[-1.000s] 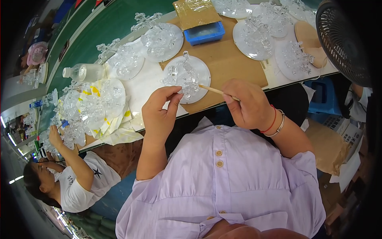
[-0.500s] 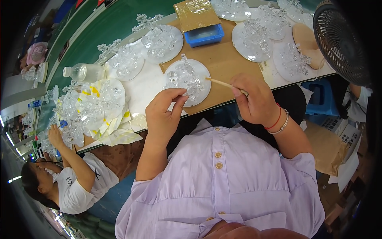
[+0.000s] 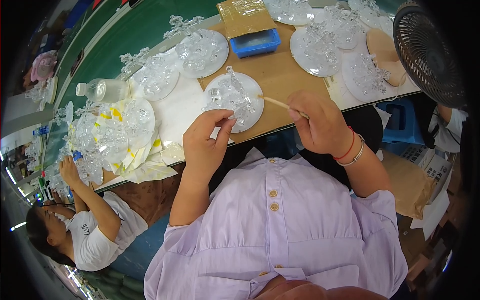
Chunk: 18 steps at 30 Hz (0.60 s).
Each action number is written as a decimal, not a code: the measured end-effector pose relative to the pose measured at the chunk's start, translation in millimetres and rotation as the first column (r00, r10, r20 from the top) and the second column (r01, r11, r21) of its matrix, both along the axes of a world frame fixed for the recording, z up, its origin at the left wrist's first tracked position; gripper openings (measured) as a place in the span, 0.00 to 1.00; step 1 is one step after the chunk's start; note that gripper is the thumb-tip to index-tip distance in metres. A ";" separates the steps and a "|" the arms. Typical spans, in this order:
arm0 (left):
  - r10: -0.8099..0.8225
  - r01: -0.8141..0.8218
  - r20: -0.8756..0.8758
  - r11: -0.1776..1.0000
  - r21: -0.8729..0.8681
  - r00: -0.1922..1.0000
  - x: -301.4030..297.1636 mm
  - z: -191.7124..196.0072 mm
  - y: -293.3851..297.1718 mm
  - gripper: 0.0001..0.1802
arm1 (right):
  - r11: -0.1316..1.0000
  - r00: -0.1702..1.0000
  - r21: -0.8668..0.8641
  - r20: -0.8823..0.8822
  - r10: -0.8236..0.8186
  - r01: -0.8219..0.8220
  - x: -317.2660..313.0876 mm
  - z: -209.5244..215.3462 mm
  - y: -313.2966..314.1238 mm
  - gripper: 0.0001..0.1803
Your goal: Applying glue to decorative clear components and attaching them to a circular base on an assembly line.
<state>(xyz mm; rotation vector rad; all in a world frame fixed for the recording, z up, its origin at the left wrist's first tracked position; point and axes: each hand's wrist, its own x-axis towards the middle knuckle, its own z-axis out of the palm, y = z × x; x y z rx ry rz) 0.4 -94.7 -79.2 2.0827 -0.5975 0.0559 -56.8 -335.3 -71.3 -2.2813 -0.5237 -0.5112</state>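
A round white disc bearing clear, glassy ornament pieces lies in front of me, near the table's front edge. At its near left rim, my left hand is closed, thumb and fingertips pinched together beside the clear pieces. What sits between those fingertips is too small to make out. My right hand grips a thin wooden stick from the right. The stick points left, and its darker tip meets or hovers over the disc's right edge; I cannot tell which.
A brown cardboard sheet lies under the disc. Behind it stands a blue tray with a cardboard flap. More ornament discs, a clear bottle and a black fan surround it. A co-worker works at the left.
The view has shifted very slightly. Both hands keep nearly the same pose over the disc, and the stick's tip stays at its right edge.
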 end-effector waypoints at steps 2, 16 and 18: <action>0.008 -0.008 -0.031 1.000 -0.002 0.999 -0.5 -1.2 -0.1 0.09 | 0.999 1.000 0.022 0.009 0.025 -0.026 -1.2 1.9 0.6 0.06; -0.036 0.033 0.114 0.999 0.034 0.993 -1.5 -2.6 -11.4 0.08 | 0.996 0.997 0.062 0.052 0.055 -0.058 -10.1 2.8 -0.9 0.06; -0.043 0.039 0.109 0.999 0.035 0.993 -2.2 -3.5 -12.8 0.08 | 0.996 0.997 0.067 0.060 0.050 -0.054 -7.2 3.5 0.4 0.06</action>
